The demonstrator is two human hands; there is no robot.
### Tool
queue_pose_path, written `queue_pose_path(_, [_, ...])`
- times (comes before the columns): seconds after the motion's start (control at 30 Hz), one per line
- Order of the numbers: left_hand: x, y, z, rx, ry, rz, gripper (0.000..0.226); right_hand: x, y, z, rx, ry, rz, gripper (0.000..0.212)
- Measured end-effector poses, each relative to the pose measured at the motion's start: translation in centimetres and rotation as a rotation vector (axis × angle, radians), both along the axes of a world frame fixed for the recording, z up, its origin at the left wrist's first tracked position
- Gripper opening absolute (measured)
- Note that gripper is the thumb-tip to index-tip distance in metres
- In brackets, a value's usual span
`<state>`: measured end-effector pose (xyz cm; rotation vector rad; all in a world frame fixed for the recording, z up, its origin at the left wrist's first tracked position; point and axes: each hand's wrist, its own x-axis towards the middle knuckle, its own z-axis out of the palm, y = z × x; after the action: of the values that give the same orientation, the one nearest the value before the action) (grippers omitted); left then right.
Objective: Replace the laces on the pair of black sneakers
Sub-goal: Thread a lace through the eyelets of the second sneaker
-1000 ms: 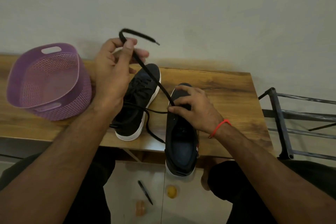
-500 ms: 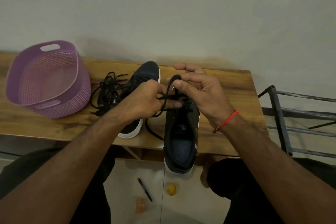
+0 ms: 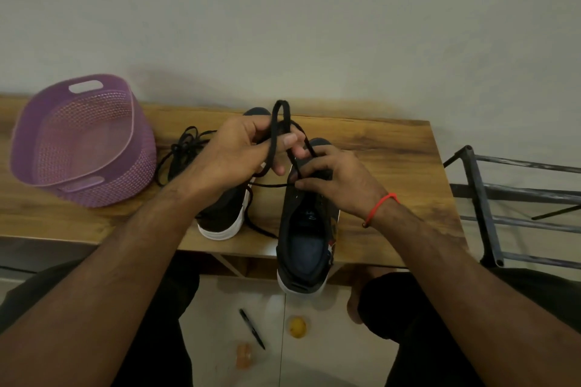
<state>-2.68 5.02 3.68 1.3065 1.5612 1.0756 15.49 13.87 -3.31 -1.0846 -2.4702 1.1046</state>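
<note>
— Sneakers first: where do they sit?

— Both on the wooden table (image 3: 393,148). Taking the right sneaker (image 3: 306,229) as the landmark: its heel hangs over the table's near edge, its opening faces up, toe toward the wall. The left sneaker (image 3: 224,217) stands just to its left, a little farther back.

— What lies nearer than that shoe?

— On the floor below its heel, a black pen (image 3: 252,329), a small yellow round thing (image 3: 297,327) and a pale orange object (image 3: 244,354) too blurred to name.

— And the hands?

— The right hand (image 3: 339,179) rests on the landmark shoe's front, fingertips pinching a black lace (image 3: 273,148) at the eyelets; a red thread band (image 3: 379,206) circles that wrist. The left hand (image 3: 239,154), up and left of the shoe, pinches a raised loop of the same lace between thumb and fingers.

— What gets in the way?

— The left hand and forearm cover most of the left sneaker; the right hand hides the landmark shoe's tongue and eyelets.

— Farther off?

— Left of the shoes, a loose tangle of black laces (image 3: 182,151), then a purple basket (image 3: 81,141). To the landmark's right, off the table, a dark metal rack (image 3: 484,198), cut off by the frame.
</note>
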Motion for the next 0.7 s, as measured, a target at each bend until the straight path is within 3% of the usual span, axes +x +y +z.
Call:
queue_pose_path(0.1, [-1.7, -0.4, 0.8, -0.145, -0.010, -0.133, 0.017, 0.1, 0.6, -0.1, -0.031, -0.037, 0.033, 0.031])
queue_pose_path(0.2, [-3.5, -1.0, 1.1, -0.539, 0.051, -0.617, 0.029, 0.4, 1.0, 0.5, -0.039, -0.113, 0.085, 0.034])
queue_pose_path(0.27, [-3.6, -1.3, 0.9, -0.777, 0.054, -0.809, 0.042, 0.8, 1.4, 0.5, -0.060, -0.162, 0.085, 0.040])
queue_pose_path(0.33, [-2.9, -1.3, 0.7, -0.881, 0.120, -0.732, 0.031, 1.2, 1.7, 0.5, -0.061, -0.203, 0.084, 0.046])
queue_pose_path(0.47, [-2.2, -1.3, -0.7, -1.097, 0.354, -0.532, 0.034, 1.5, 2.1, 0.7, -0.093, -0.287, 0.101, 0.057])
queue_pose_path(0.6, [-0.1, -1.6, -1.5, -1.258, 0.484, -0.618, 0.027, 1.4, 2.0, 1.4, -0.128, -0.327, 0.115, 0.076])
queue_pose_path(0.7, [1.5, -1.8, -2.6, -1.310, 0.602, -0.655, 0.025, 1.5, 1.8, 1.2, -0.137, -0.333, 0.100, 0.074])
